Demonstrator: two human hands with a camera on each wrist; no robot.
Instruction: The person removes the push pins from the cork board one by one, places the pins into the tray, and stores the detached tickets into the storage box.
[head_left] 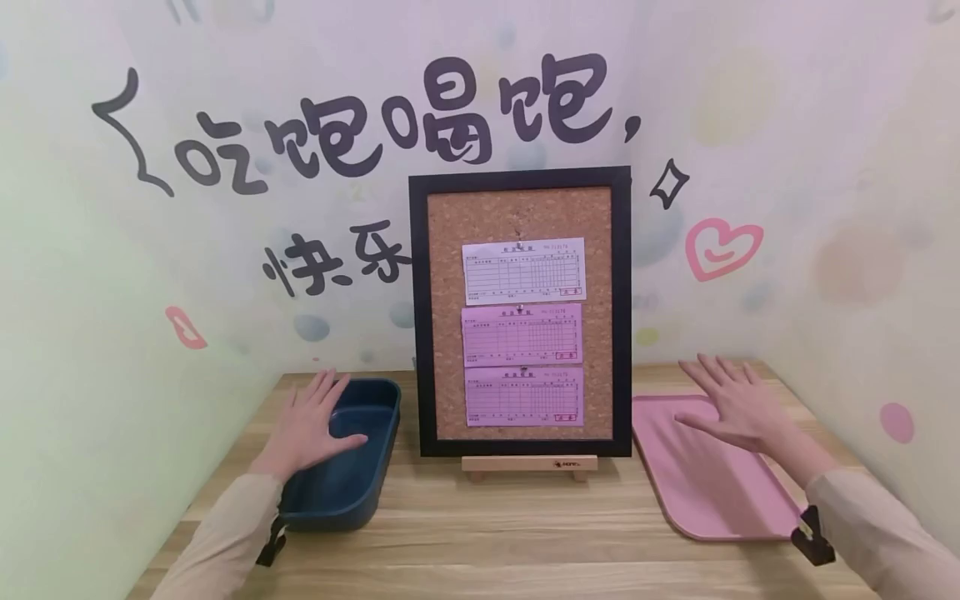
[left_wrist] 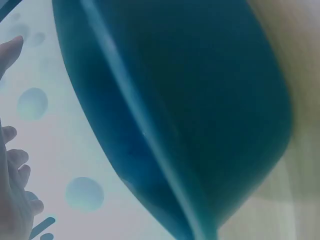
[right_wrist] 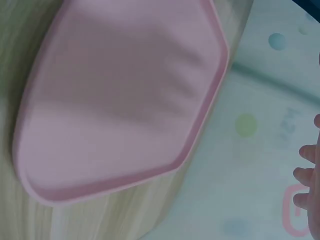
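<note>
With fingers spread, my left hand hovers over a deep blue plastic bin on the left of the table. On the other side, my right hand is held above a shallow pink tray, its fingers extended and holding nothing. Between them stands a black-framed corkboard. Three printed receipt slips are pinned on it in a column: a whitish slip on top, a pink slip in the middle and another pink slip below. A small metal pin shows at the top slip's upper edge.
A small wooden easel supports the corkboard on the light wood table. Behind rises a wall with large dark lettering and coloured spots; side walls border the table. Dark straps are on both wrists.
</note>
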